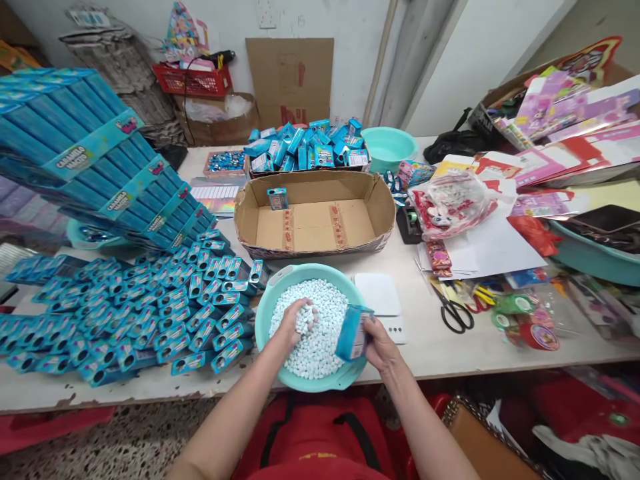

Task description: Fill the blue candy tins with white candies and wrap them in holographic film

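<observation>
A light-green basin (267, 313) full of small white candies (320, 300) stands at the table's front edge. My left hand (296, 321) is inside it, fingers curled round a scoop of the candies. In my right hand (381, 343) is a blue candy box (352, 333), gripped at its right side and tilted over the basin's right rim. A white kitchen scale (379, 295) lies just behind that hand. Many upright blue boxes (200, 300) with round holes in their tops crowd the table left of the basin.
Behind the basin is a cut-down carton (315, 245) with one blue box (277, 198) in it. Packed blue display trays (95, 150) are stacked high at the left. Black scissors (454, 313), tape rolls and a plastic bag (457, 200) lie right. A second basin (390, 143) stands behind.
</observation>
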A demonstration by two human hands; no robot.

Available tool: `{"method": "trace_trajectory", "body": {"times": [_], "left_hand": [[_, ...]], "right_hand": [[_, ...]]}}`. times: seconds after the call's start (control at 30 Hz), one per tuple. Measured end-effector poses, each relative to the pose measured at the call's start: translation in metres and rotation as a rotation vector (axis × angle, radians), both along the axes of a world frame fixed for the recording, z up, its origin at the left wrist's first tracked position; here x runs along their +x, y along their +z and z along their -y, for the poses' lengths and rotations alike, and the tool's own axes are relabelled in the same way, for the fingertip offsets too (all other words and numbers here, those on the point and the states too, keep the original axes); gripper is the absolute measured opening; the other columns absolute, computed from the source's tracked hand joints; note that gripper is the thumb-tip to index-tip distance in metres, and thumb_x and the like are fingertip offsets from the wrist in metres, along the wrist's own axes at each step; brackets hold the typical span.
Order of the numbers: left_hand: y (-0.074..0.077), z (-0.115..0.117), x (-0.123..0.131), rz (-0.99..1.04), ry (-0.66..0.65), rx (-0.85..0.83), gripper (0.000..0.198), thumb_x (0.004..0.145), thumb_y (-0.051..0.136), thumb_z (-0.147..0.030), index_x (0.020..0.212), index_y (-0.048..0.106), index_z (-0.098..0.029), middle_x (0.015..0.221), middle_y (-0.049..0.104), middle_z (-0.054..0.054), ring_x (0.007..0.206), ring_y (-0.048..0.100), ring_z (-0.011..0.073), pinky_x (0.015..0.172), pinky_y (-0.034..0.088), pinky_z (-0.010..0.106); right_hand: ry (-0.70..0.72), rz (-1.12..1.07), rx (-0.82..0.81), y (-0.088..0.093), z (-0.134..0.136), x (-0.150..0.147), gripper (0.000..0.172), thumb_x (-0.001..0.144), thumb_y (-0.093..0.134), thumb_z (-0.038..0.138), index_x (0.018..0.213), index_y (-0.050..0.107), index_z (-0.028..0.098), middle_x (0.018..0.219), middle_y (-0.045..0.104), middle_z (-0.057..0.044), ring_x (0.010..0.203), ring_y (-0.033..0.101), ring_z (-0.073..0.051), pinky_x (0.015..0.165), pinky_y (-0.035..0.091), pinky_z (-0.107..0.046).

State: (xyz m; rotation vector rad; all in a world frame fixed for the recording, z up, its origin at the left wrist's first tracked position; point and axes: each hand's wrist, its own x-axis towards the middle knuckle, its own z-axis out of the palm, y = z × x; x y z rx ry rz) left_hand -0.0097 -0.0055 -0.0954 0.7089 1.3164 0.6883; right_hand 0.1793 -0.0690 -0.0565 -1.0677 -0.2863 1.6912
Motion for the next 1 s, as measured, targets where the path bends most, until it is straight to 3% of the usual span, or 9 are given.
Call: {"method": "trace_trajectory", "body": {"times": [0.07,0.17,0.3,0.4,0.57,0.73,1.0], "left_hand": [[0.009,-0.001,0.001,0.192,0.136,-0.139,0.030,0.076,0.051,-0.047,0.082,0.053,-0.017,0.065,0.060,0.003,0.051,0.057,0.0124,0.043,0.041,0.021],[0.032,-0.004,0.005,0.467,0.296,-0.264,0.027,0.073,0.059,-0.042,0.080,0.052,-0.017,0.057,0.055,-0.001,0.044,0.053,0.0099,0.038,0.038,0.018],[0.071,-0.004,0.016,0.586,0.273,-0.094,0.026,0.073,0.059,-0.042,0.076,0.051,-0.018,0.055,0.053,-0.004,0.043,0.050,0.0082,0.040,0.038,0.019],[0.089,-0.001,0.027,0.533,0.286,0.099,0.025,0.074,0.057,-0.043,0.075,0.052,-0.018,0.058,0.055,-0.003,0.047,0.054,0.0094,0.048,0.044,0.022],[0.089,0.001,0.035,0.383,0.342,0.268,0.024,0.072,0.062,-0.039,0.072,0.054,-0.017,0.074,0.065,0.002,0.061,0.063,0.0150,0.059,0.050,0.029],[0.083,-0.001,0.036,0.357,0.352,0.292,0.024,0.070,0.065,-0.035,0.079,0.051,-0.018,0.067,0.064,-0.001,0.061,0.063,0.0145,0.062,0.051,0.028],[0.087,-0.004,0.040,0.292,0.322,0.303,0.026,0.070,0.066,-0.037,0.077,0.049,-0.018,0.058,0.057,-0.004,0.055,0.060,0.0128,0.059,0.048,0.026]], "right_hand": [[-0.014,0.179,0.010,0.005,0.003,-0.004,0.054,0.046,0.085,0.037,0.093,0.062,0.023,0.084,0.068,-0.001,0.075,0.061,-0.019,0.075,0.049,-0.035],[0.075,0.512,0.084,0.019,0.007,-0.008,0.050,0.051,0.083,0.034,0.094,0.062,0.022,0.084,0.067,-0.001,0.076,0.062,-0.020,0.073,0.049,-0.034],[0.085,0.964,0.294,0.030,0.009,-0.019,0.034,0.058,0.078,0.033,0.087,0.063,0.022,0.089,0.064,-0.003,0.085,0.060,-0.023,0.077,0.047,-0.036],[0.103,1.115,0.421,0.027,0.007,-0.033,0.027,0.063,0.076,0.029,0.086,0.063,0.024,0.088,0.062,-0.003,0.088,0.057,-0.025,0.079,0.045,-0.038],[0.131,1.219,0.440,0.021,0.004,-0.045,0.027,0.066,0.074,0.025,0.090,0.061,0.024,0.090,0.062,-0.004,0.088,0.056,-0.025,0.078,0.044,-0.039],[0.140,1.250,0.410,0.021,0.002,-0.046,0.030,0.066,0.075,0.021,0.091,0.060,0.023,0.092,0.061,-0.004,0.090,0.055,-0.026,0.079,0.044,-0.039],[0.139,1.252,0.443,0.023,0.001,-0.049,0.029,0.067,0.074,0.021,0.092,0.059,0.023,0.092,0.061,-0.004,0.090,0.056,-0.025,0.078,0.044,-0.039]]}}
